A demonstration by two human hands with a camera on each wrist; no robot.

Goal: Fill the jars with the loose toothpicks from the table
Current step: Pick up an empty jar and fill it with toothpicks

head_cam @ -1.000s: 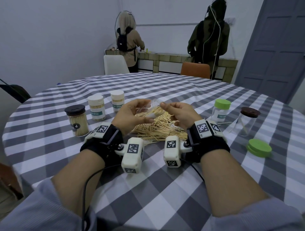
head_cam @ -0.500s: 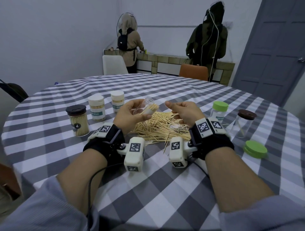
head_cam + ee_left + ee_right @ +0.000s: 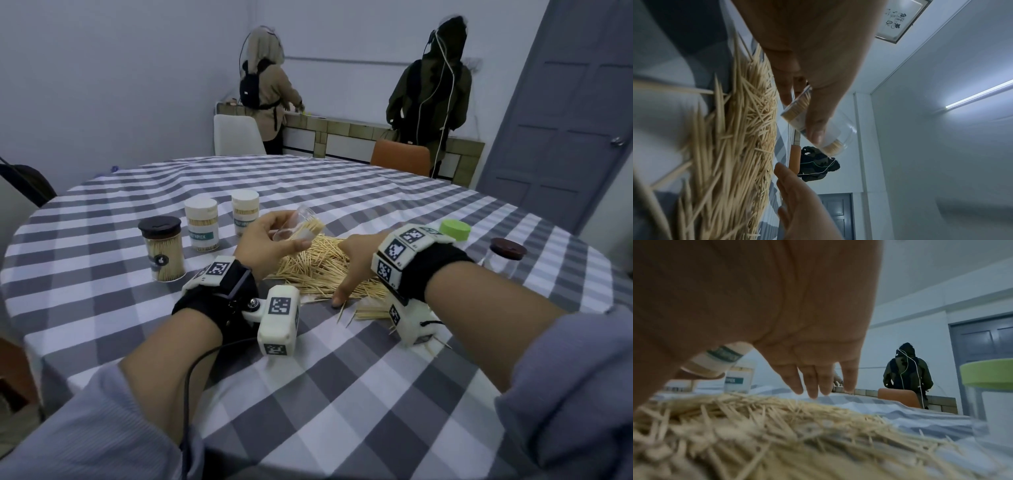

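Note:
My left hand (image 3: pixel 270 243) grips a small clear jar (image 3: pixel 303 222), tilted above the table, with a bundle of toothpicks sticking out of its mouth. In the left wrist view the jar (image 3: pixel 836 129) lies between thumb and fingers, partly filled. Below it, a loose toothpick pile (image 3: pixel 315 270) covers the checked tablecloth. My right hand (image 3: pixel 356 260) reaches down over the pile's right side with straight fingers (image 3: pixel 812 386) and holds nothing. Its thumb touches the cloth at the pile's near edge. The right wrist view shows the pile (image 3: pixel 777 426) just under the palm.
Left of the pile stand a brown-lidded jar full of toothpicks (image 3: pixel 161 251) and two white-lidded jars (image 3: pixel 202 224). A green-lidded jar (image 3: pixel 454 231) and a brown-lidded clear jar (image 3: pixel 505 257) stand right of my right wrist. Two chairs and two people are beyond the table.
My right hand dropped from beside the jar's mouth onto the pile and spread its fingers. The left hand kept the tilted jar raised.

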